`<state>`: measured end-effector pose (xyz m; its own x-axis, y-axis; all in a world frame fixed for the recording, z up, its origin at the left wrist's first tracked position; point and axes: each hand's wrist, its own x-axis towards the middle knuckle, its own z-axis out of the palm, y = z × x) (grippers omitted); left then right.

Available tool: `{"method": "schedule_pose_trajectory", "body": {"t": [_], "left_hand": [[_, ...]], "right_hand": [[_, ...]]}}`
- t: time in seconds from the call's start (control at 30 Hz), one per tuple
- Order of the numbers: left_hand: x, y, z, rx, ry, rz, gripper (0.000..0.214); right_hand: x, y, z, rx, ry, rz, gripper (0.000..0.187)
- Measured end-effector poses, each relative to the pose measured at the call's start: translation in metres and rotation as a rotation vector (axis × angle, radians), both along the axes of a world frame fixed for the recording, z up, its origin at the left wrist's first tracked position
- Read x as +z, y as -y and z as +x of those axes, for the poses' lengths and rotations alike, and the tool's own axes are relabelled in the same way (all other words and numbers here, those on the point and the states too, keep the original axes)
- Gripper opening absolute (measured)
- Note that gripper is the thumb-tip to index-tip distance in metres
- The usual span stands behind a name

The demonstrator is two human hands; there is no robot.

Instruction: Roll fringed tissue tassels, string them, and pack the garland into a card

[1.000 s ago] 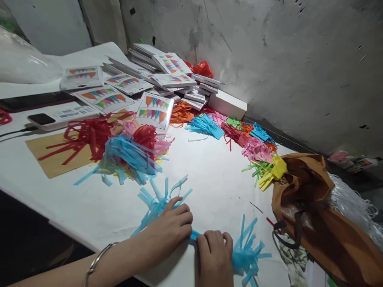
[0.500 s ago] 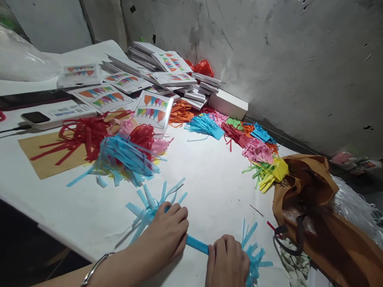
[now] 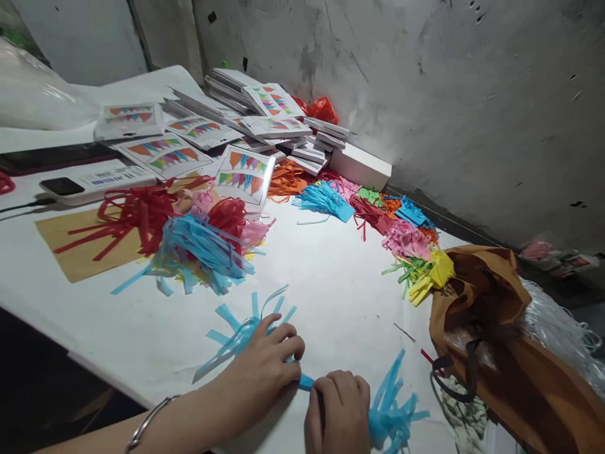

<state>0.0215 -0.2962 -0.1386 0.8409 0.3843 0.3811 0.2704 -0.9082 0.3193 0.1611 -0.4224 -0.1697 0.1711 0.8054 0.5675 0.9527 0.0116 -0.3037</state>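
A light-blue paper tassel [image 3: 306,382] lies across the white tabletop in front of me, fringed at both ends and rolled narrow in the middle. My left hand [image 3: 274,356], a silver bangle on its wrist, presses on the tassel near the left fringe. Its thumb side rests by the rolled part and the index finger is lifted. Close to its right, my right hand [image 3: 338,407] has its fingers curled over the rolled middle. The right fringe spreads out beyond that hand. Both palms hide part of the roll.
Loose red tassels [image 3: 146,214] and blue tassels [image 3: 203,249] are heaped at left. Colourful tassels [image 3: 406,239] line the back right. Boxed garlands [image 3: 246,173] pile up behind. A brown bag [image 3: 477,302] stands at right, and a grey wall [image 3: 449,113] bounds the back.
My right hand has slid left along the roll, closer to my left hand, baring more of the right fringe. The fingers of my left hand have lifted and spread somewhat.
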Motion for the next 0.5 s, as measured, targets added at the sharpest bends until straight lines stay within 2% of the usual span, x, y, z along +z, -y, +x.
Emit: {"method": "schedule_pose_trajectory", "body": {"t": [0.17, 0.33, 0.5], "left_hand": [[0.0, 0.0, 0.0, -0.084, 0.026, -0.061, 0.018], [-0.007, 0.0, -0.001, -0.042, 0.045, -0.229, 0.015], [-0.007, -0.003, -0.002, -0.005, 0.028, -0.36, 0.018]], "right_hand": [[0.003, -0.003, -0.005, 0.044, -0.013, -0.066, 0.022], [-0.008, 0.011, 0.013, 0.031, 0.079, -0.014, 0.022], [-0.017, 0.027, 0.032, -0.071, 0.155, -0.003, 0.02]]}}
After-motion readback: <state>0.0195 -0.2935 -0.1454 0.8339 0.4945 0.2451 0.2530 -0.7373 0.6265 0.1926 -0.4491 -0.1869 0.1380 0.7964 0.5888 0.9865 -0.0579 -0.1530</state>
